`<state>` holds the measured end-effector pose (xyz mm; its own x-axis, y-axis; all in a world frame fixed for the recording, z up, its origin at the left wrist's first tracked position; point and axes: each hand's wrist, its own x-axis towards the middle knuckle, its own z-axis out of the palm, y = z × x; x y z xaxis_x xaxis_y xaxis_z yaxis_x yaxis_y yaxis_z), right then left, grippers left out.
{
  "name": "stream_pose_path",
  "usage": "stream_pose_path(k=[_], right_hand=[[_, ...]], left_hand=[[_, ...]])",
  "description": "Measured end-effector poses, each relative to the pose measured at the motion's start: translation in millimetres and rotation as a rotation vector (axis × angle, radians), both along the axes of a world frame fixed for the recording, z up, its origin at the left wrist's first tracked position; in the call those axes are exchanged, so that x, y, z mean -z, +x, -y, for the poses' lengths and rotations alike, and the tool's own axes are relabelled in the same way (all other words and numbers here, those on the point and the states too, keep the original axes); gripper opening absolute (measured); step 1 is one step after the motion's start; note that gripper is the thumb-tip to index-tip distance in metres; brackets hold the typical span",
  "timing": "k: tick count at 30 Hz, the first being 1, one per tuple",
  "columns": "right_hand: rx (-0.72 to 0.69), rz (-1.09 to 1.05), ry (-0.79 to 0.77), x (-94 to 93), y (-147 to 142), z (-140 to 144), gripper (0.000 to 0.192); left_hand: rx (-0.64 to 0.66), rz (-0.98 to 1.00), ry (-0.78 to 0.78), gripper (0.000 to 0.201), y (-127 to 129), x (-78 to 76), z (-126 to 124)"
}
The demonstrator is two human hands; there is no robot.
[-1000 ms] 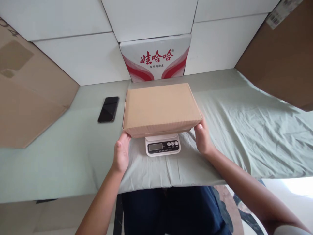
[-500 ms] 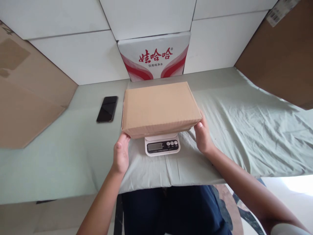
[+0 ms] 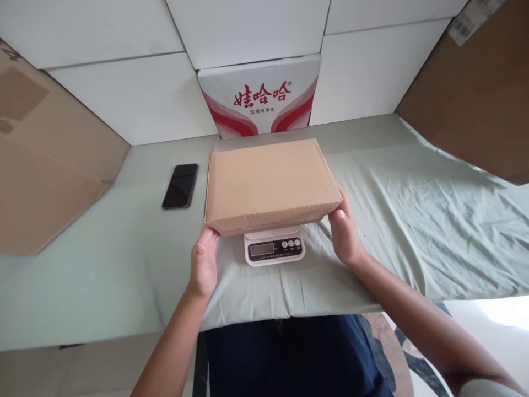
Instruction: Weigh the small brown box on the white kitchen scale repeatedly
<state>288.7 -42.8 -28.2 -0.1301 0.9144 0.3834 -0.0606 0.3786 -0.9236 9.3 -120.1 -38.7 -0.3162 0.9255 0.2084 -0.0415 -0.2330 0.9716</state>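
A closed brown cardboard box [image 3: 268, 184] lies flat on top of a small white digital scale [image 3: 275, 248], whose display and buttons stick out below the box's near edge. My left hand [image 3: 203, 264] touches the box's near left corner from below. My right hand [image 3: 344, 234] holds the near right corner, thumb against the side. Both hands grip the box at its ends.
A pale green cloth [image 3: 413, 220] covers the table. A black phone [image 3: 181, 185] lies left of the box. A white carton with red lettering [image 3: 260, 96] stands against the white wall behind. Large brown cardboard sheets lean at the left [image 3: 49, 165] and right [image 3: 475, 99].
Almost nothing: the box and both hands stay in place on the scale; only the view has shifted slightly.
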Motion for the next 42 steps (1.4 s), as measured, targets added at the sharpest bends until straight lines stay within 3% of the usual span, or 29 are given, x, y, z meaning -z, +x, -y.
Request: stream_pose_path(k=[2, 5, 8, 10, 12, 15, 18, 21, 29, 36, 42], right_hand=[[0.017, 0.008, 0.018, -6.0, 2, -1, 0.062], [0.067, 0.069, 0.095, -23.9, 4, -20, 0.063], [0.080, 0.121, 0.174, -39.6, -2, -62, 0.063], [0.076, 0.116, 0.211, -41.0, -13, -94, 0.064], [0.078, 0.102, 0.215, -34.3, -27, -121, 0.067], [0.082, 0.070, 0.185, -16.1, -41, -142, 0.074], [0.073, 0.050, 0.126, 1.9, -42, -146, 0.075], [0.061, 0.048, 0.082, 13.2, -38, -145, 0.074], [0.059, 0.033, -0.037, 22.6, -32, -150, 0.065], [0.041, 0.042, -0.017, 28.0, -25, -157, 0.071], [0.036, 0.049, 0.015, 34.0, -29, -156, 0.065]], left_hand=[[0.001, 0.006, 0.020, 0.077, 0, -7.1, -2], [0.015, 0.028, 0.081, 0.074, 0, -31.3, -18], [0.057, 0.046, 0.159, 0.072, -2, -55.5, -58], [0.098, 0.053, 0.195, 0.077, -6, -59.7, -92], [0.100, 0.074, 0.183, 0.083, -10, -51.7, -124], [0.070, 0.120, 0.103, 0.084, -14, -26.5, -154], [0.053, 0.132, 0.042, 0.086, -16, -3.6, -160], [0.055, 0.124, 0.020, 0.087, -19, 7.5, -158], [0.067, 0.105, -0.073, 0.095, -19, 17.0, -164], [0.059, 0.108, -0.078, 0.091, -32, 17.6, -163], [0.106, 0.095, -0.098, 0.096, -23, 18.8, -162]])
